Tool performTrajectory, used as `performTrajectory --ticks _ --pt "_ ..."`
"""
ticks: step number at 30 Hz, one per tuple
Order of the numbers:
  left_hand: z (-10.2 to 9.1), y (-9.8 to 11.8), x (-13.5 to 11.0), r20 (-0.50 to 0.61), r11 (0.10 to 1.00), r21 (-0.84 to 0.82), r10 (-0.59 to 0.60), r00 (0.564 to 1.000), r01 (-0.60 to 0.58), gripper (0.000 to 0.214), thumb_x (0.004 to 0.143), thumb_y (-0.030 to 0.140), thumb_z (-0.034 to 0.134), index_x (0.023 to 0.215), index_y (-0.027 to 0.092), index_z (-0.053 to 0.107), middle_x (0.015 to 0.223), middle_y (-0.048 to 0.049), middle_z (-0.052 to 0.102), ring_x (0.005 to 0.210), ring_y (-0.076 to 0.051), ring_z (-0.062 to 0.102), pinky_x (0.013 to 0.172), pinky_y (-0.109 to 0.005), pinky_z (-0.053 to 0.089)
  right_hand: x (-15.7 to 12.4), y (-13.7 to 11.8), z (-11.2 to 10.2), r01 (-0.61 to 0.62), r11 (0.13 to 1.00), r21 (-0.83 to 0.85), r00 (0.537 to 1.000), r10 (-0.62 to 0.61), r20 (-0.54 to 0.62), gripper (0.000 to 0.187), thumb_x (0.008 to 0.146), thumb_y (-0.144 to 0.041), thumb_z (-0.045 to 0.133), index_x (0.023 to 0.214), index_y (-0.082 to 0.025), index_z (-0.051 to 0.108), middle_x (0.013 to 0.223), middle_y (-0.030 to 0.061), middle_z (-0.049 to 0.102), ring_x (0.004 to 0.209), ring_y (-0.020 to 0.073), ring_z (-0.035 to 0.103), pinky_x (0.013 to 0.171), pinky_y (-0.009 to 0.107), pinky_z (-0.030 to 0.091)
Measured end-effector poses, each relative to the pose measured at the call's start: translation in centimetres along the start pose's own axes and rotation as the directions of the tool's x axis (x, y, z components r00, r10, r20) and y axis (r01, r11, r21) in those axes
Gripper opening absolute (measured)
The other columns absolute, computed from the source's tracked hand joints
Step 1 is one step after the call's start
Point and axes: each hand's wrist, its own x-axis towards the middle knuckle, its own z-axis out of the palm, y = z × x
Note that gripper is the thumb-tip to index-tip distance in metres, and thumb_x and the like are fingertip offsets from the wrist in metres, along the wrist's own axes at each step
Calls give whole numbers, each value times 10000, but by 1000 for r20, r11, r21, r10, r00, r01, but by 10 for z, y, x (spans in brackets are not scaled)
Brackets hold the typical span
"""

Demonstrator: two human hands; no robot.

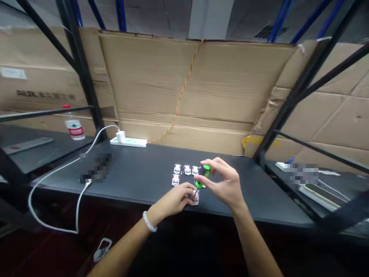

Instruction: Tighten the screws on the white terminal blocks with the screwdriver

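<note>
A green and black screwdriver (206, 174) is pinched between the fingers of my right hand (226, 180). Its thin shaft points down at a small white part (196, 197) with purple bits near the desk's front edge. My left hand (176, 198), with a white coiled band on the wrist, closes its fingers on that part and holds it against the desk. Just beyond my hands lie several similar small white-and-purple parts, among them one nearby at left (175, 180) and one farther back (187, 169). Whether the screwdriver tip sits in a screw cannot be made out.
On the black desk (138, 169) a white power strip (128, 142) with a plugged-in charger stands at the back left. A white cable (54, 169) loops over the left front edge. A water bottle (74, 125) stands at far left. Cardboard (184, 88) walls the back.
</note>
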Motion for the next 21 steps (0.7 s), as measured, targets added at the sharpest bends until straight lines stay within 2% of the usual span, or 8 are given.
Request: performTrajectory --ticks 4,10,21 --pt "0 1 0 0 1000 9 -11 1000 11 198 892 -1 654 896 187 717 1135 -52 708 1041 -202 688 1003 -314 541 0 -2 8 34 998 -47 999 -36 -36 195 851 -324 870 976 -224 758 862 7 701 676 136 600 619 259 535" --pt "0 4 1 -3 1000 19 -7 1000 7 205 877 -22 659 888 177 711 1107 -55 704 1037 -207 683 967 -301 543 4 -5 27 112 984 -142 983 -130 -130 89 884 -196 780 924 -219 704 798 -14 660 637 120 559 615 248 497" --pt "0 5 1 2 1000 11 -2 1000 2 240 864 -27 610 906 182 719 1132 -61 692 997 -190 678 971 -304 555 1 -8 33 79 877 -473 943 -220 -251 66 930 -251 752 902 -199 722 710 -27 625 583 109 568 629 240 479"
